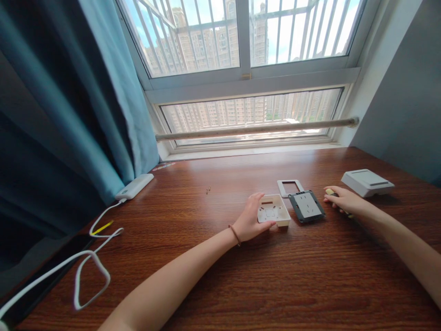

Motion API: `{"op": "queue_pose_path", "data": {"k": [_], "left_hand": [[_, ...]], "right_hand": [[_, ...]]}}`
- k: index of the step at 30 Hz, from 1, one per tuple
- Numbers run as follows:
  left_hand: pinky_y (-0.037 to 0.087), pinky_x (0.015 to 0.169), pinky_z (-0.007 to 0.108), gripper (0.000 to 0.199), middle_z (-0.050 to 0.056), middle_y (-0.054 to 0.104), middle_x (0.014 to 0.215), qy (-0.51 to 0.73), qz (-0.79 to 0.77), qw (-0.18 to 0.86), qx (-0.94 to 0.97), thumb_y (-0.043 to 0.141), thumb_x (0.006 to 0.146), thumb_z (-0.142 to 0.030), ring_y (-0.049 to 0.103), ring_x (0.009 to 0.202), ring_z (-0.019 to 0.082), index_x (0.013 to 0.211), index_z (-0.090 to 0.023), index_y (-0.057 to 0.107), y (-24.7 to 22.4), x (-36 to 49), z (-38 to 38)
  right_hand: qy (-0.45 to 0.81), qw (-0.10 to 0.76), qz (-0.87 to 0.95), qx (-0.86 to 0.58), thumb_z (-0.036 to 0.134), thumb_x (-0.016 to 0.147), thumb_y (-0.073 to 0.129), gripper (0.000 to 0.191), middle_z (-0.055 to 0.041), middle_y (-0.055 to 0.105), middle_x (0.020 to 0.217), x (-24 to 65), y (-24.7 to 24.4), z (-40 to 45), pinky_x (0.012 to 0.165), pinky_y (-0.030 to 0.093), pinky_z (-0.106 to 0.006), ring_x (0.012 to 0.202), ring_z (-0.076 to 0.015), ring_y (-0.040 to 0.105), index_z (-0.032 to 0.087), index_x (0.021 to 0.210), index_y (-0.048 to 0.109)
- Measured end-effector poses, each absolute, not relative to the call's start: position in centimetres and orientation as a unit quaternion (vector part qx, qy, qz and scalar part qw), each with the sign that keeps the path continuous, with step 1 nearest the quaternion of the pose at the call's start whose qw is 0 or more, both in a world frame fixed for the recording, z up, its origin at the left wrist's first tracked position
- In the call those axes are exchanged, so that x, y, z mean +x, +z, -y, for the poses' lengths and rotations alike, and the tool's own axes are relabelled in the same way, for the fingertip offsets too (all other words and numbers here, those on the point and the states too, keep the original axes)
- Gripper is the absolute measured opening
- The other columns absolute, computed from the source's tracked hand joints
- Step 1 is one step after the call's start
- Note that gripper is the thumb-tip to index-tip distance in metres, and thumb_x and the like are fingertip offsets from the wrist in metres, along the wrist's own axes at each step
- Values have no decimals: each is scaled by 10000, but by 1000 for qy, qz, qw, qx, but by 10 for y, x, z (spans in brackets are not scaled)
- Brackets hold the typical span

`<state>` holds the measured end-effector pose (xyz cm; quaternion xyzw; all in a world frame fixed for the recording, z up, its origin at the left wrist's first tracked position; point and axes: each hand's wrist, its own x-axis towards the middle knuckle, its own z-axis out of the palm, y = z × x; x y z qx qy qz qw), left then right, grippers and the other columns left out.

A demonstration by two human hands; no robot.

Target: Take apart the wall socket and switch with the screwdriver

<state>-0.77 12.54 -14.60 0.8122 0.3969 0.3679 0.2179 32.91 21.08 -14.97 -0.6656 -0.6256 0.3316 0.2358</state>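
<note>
My left hand (253, 218) grips the left side of a white square socket back box (283, 214), thumb at the near edge and fingers at the far edge. The box's open side faces up on the table. Right of it lies a socket panel (308, 205) with a white face and dark frame. Behind these rests a white cover frame (281, 187). My right hand (342, 200) is closed around a slim yellow-and-black hand tool (330, 192) beside the panel; its middle is hidden by my fingers. Two small screws (208, 190) lie on the table to the left.
A white switch box (368, 181) stands at the right, behind my right hand. At the left, a white power bank (135, 186) connects to a looping white cable (92, 253), near a yellow strip (102, 228). The brown wooden table (220, 285) meets the window; a blue curtain (113, 92) hangs left.
</note>
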Motion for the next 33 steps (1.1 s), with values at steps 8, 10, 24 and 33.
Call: {"op": "queue_pose_path", "data": {"k": [8,10,24,33], "left_hand": [[273,1068,472,751,173,371,1322,368,-403,219,809,671,700,-398,345,1251,286,1304,-151,299,-146,-7,-125],[278,1062,466,752,174,381,1315,367,-401,211,812,674,695,-406,351,1245,283,1300,-147,310,-146,-7,-126],[364,882,381,252,59,634,836,300,-381,226,845,581,793,-403,555,858,186,738,-157,591,-136,-2,-121],[393,605,146,671,-37,518,565,670,-508,371,394,-36,956,-330,499,639,41,675,-145,545,-18,-190,-177]], "right_hand": [[119,182,708,-672,385,727,553,309,-102,670,811,329,-150,-211,609,452,-311,687,-243,633,169,945,588],[44,172,725,-665,411,740,528,323,-113,676,877,329,-152,-212,667,441,-325,816,-283,627,175,942,615],[7,153,757,-636,417,729,525,329,-107,664,890,334,-170,-222,693,434,-320,838,-269,616,175,910,656],[32,142,764,-629,405,739,512,329,-112,670,897,336,-171,-224,692,436,-326,845,-277,621,169,925,644]]}}
